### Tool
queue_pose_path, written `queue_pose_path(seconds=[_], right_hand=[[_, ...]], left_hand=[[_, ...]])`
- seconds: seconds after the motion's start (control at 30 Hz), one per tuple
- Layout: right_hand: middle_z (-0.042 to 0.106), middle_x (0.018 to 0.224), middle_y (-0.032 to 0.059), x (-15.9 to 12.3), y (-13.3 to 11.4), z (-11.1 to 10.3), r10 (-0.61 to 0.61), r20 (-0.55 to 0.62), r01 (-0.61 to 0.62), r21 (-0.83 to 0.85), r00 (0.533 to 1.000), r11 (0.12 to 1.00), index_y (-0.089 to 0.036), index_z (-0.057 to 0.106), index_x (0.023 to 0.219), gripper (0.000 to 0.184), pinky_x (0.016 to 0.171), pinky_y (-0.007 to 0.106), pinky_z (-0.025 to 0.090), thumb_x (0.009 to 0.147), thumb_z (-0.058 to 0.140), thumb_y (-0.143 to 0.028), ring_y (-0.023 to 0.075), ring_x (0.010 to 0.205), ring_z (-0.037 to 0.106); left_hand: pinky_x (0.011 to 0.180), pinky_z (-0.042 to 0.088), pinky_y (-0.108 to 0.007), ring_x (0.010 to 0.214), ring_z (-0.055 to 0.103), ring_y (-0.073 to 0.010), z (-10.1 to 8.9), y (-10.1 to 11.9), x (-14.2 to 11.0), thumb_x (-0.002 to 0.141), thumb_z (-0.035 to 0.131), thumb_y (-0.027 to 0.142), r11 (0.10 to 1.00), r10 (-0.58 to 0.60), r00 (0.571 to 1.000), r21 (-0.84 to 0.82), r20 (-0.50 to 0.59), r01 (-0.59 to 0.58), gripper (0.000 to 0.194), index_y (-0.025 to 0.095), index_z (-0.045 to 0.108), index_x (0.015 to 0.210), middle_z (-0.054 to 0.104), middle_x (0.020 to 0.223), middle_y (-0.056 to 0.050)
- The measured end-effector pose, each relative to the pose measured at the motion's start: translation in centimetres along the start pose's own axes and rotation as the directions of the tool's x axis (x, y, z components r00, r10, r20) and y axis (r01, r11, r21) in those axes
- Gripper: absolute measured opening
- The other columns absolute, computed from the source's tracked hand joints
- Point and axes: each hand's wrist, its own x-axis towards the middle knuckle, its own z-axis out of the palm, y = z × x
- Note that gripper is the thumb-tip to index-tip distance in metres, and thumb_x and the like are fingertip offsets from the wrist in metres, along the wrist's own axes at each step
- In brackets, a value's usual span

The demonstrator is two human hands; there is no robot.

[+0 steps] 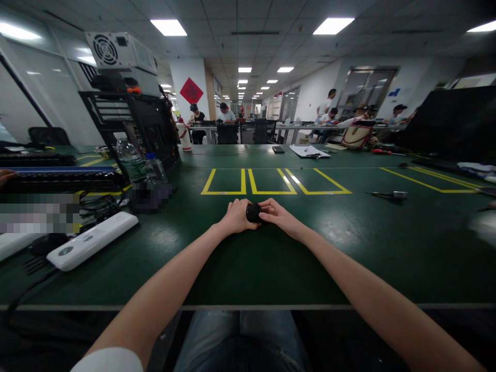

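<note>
At the left edge of the green counter (271, 274), another person's hand (5, 178) shows beside a long blue-and-black item (62, 178). Near left, we see a white power strip (95, 240) lying at an angle; beyond it stand a clear bottle (132, 163) with a green label, a blue-capped bottle (155, 169) and a black computer case (151, 129). A white-and-red cup (186, 138) stands just right of the case. At near center, our left hand (238, 214) grasps a small black round object (253, 213) from the left, while our right hand (281, 219) grips its right side with thumb and fingers; we cannot tell whether it touches the counter. Beyond our hands runs a row of yellow tape outlines (243, 182). Farther right lie a small dark item (278, 149) and a clipboard (307, 151) with white paper. A beige-and-red bag (354, 137) sits at far right; nearer, a metal-ended black tool (399, 195) rests on the counter.
</note>
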Motion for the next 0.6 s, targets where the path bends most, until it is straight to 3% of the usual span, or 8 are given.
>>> queue_pose_path(seconds=[0.3,0.6], right_hand=[[0.053,0.103,0.0037,0.17,0.31,-0.12,0.055,-0.019,-0.055,-0.008,0.998,0.998,-0.024,0.044,0.107,0.041,0.089,0.042,0.035,0.070,0.058,-0.032,0.0191,0.099,0.049],[0.053,0.100,0.0027,0.01,0.02,-0.16,0.001,0.005,-0.001,-0.007,1.000,1.000,-0.022,0.046,0.096,0.032,0.088,0.040,0.035,0.069,0.060,-0.029,0.0177,0.098,0.049]], left_hand=[[0.074,0.035,-0.035,0.086,0.046,-0.0233,-0.52,0.36,-0.17,0.055,0.061,0.049,1.000,-0.022,0.999,-0.021,0.043,0.023,0.052,0.019,0.046,0.095,0.051,0.093,-0.004],[0.074,0.035,-0.036,0.086,0.046,-0.0238,-0.37,0.30,-0.14,0.055,0.062,0.048,1.000,-0.020,0.999,-0.019,0.033,0.021,0.052,0.019,0.046,0.095,0.052,0.092,-0.004]])
